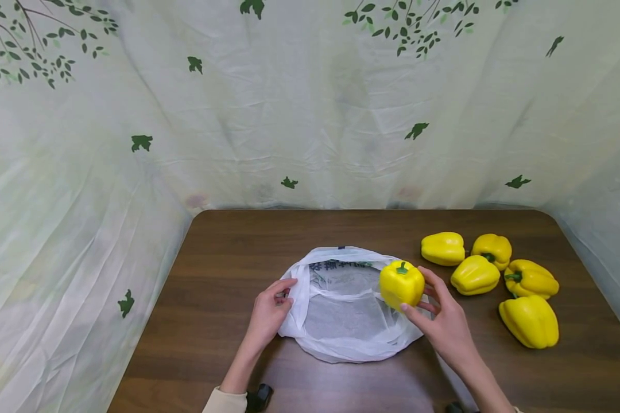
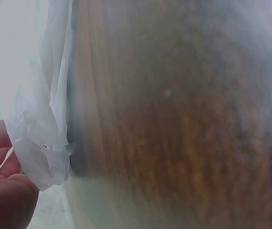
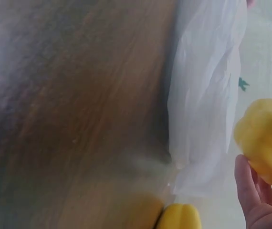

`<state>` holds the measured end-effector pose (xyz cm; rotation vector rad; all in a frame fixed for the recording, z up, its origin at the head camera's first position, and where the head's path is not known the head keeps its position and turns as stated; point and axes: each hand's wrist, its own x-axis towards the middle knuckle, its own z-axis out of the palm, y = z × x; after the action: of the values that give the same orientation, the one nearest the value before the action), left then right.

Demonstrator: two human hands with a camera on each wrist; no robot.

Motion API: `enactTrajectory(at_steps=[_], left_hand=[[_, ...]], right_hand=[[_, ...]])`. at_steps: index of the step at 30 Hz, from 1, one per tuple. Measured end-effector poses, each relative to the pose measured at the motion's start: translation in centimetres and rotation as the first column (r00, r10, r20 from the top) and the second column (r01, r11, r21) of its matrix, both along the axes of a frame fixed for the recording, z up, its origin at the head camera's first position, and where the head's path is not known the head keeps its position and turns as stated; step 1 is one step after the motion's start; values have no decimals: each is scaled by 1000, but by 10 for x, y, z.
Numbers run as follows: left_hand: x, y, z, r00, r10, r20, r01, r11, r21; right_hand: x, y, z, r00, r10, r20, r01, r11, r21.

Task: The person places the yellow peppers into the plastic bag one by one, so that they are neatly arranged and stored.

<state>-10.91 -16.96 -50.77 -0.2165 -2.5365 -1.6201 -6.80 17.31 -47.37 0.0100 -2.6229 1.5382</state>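
Observation:
A white plastic bag (image 1: 322,350) lies on the table with its mouth spread wide, dark print showing on its far inner side. My left hand (image 1: 270,310) pinches the bag's left rim between thumb and curled fingers; in the left wrist view the bag's gathered edge (image 2: 50,162) meets those fingers. Over the bag's right rim, my right hand (image 1: 446,321) holds a yellow bell pepper (image 1: 401,285) by its side, green stem facing up. The right wrist view shows that same bell pepper (image 3: 265,140) raised above the level of the bag (image 3: 203,95).
Several more yellow bell peppers lie in a loose group on the right of the brown wooden table (image 1: 227,246), the nearest bell pepper (image 1: 529,321) toward the right edge. A pale curtain (image 1: 310,115) with leaf prints hangs behind the table and along its sides.

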Motion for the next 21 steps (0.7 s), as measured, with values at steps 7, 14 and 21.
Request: enactTrajectory(at_steps=[7,14,21], left_hand=[[-4,-4,-11,1000,4,-12,-5,1000,-22],[-4,-4,-10,1000,-3,-11,3,1000,-8],[-3,-3,-9,1000,-2,-10,2,1000,13]], right_hand=[[-5,-4,-2,999,40,4,-40,999,-22],[-9,-6,-2,997,73,39,-70,995,-73],[-16,-8,0,994,96,56,-93,993,-67]])
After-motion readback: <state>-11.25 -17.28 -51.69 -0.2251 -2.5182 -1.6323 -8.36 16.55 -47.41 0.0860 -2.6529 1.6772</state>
